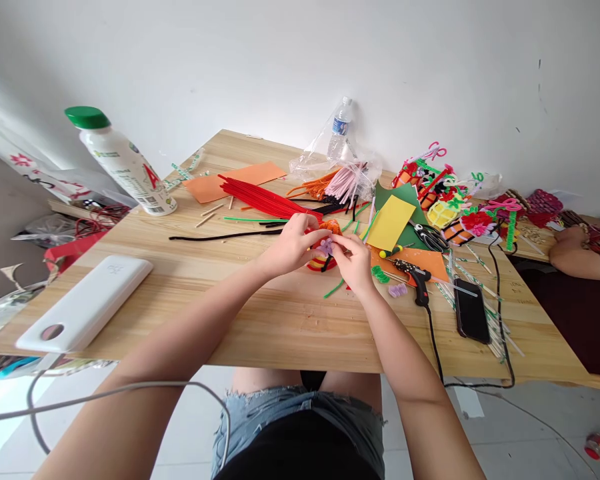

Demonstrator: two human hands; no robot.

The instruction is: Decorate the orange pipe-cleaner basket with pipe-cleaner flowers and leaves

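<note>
My left hand and my right hand meet over the middle of the wooden table. Both pinch a small red and orange pipe-cleaner craft with a little purple flower on it. The left fingers curl round its upper left side, the right fingers press on its right edge. A bundle of red pipe cleaners lies just behind the hands, and a long black pipe cleaner stretches out to the left.
A black glue gun with its cord and a black phone lie to the right. A white power bank and a green-capped bottle are at left. Finished crafts pile at back right, near another person's arm.
</note>
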